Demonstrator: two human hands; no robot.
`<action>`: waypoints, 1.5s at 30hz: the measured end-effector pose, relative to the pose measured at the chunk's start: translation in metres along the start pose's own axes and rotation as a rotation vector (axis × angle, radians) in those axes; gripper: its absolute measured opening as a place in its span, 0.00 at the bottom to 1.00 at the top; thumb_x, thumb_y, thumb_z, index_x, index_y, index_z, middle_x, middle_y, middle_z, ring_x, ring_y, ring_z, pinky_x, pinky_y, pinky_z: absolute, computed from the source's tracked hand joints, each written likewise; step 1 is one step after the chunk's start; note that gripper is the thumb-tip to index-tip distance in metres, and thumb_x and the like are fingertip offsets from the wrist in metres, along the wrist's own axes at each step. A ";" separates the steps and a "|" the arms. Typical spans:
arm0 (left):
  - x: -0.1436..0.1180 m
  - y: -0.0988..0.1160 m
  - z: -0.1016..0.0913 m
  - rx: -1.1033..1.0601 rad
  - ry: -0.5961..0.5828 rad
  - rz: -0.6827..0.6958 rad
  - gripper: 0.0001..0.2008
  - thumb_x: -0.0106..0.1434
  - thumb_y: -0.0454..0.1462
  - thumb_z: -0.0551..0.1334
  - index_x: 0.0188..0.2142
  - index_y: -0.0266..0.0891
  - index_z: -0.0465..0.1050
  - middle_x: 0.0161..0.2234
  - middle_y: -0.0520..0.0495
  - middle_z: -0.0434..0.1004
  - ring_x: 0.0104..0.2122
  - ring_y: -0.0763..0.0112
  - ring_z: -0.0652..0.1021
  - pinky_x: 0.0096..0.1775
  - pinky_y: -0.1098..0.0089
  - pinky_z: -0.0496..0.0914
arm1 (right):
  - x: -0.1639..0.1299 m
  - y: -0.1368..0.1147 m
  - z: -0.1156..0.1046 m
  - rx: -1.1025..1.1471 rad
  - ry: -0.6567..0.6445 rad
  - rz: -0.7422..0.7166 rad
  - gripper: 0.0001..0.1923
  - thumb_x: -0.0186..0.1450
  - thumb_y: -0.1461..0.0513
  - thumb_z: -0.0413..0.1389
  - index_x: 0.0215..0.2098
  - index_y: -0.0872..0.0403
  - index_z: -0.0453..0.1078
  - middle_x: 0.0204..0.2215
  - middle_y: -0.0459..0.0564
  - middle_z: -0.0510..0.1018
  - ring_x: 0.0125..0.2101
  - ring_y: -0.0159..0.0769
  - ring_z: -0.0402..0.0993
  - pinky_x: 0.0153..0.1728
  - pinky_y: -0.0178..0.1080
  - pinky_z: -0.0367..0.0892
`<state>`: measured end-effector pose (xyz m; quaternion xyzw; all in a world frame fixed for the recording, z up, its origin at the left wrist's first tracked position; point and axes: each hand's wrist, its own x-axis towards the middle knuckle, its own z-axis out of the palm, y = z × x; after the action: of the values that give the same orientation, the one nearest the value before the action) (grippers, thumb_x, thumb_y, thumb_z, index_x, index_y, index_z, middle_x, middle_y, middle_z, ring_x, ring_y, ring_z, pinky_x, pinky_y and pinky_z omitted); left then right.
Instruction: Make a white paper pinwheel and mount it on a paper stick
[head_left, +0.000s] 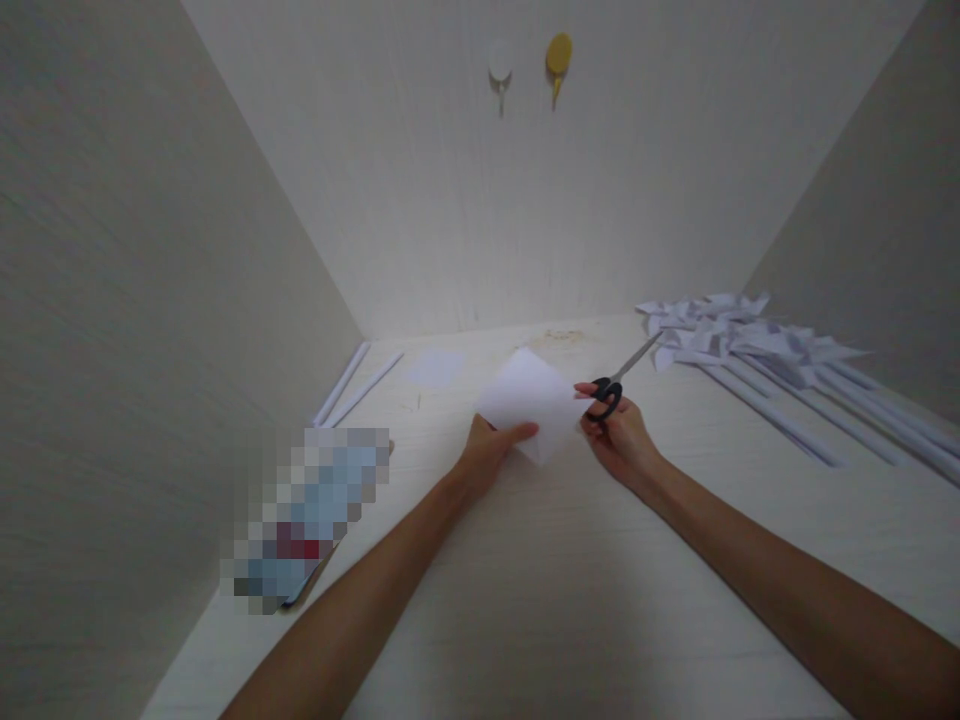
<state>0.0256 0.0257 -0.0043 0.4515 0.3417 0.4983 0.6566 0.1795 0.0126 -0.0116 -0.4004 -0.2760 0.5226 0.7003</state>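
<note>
Pale table (pixel 525 600) boxed in by walls: left hand (pixel 491 450) pinches a white paper sheet (pixel 529 395) mid-table, right hand (pixel 622 435) grips black-handled scissors (pixel 619 380) just beside it; paper pinwheels (pixel 750 340) far right.

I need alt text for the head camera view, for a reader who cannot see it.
A person's left hand holds a white square paper sheet while the right hand grips black-handled metal scissors beside it, over a pale wooden table. White paper pinwheels on rolled paper sticks lie to the right.
</note>
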 end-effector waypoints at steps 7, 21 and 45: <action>0.003 0.002 0.001 0.083 0.211 0.151 0.11 0.42 0.36 0.65 0.27 0.34 0.73 0.30 0.45 0.76 0.34 0.66 0.75 0.38 0.66 0.68 | -0.006 0.001 0.005 -0.189 -0.123 0.019 0.14 0.47 0.56 0.60 0.27 0.57 0.68 0.24 0.46 0.74 0.14 0.21 0.53 0.13 0.30 0.49; -0.002 0.000 0.006 0.387 0.201 0.172 0.09 0.42 0.37 0.65 0.26 0.36 0.72 0.24 0.48 0.74 0.29 0.67 0.74 0.30 0.69 0.68 | -0.012 0.007 0.007 -0.464 -0.222 -0.056 0.15 0.42 0.55 0.62 0.18 0.56 0.63 0.14 0.39 0.63 0.15 0.23 0.55 0.16 0.31 0.52; -0.001 0.005 0.008 0.329 0.353 0.223 0.12 0.43 0.35 0.65 0.31 0.40 0.71 0.30 0.47 0.76 0.39 0.65 0.73 0.44 0.65 0.64 | -0.019 0.002 0.013 -0.696 -0.337 -0.012 0.11 0.40 0.61 0.63 0.21 0.56 0.67 0.14 0.41 0.68 0.17 0.26 0.61 0.19 0.32 0.56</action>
<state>0.0305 0.0236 0.0032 0.4931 0.4754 0.5765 0.4455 0.1624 -0.0015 -0.0061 -0.5213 -0.5503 0.4520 0.4703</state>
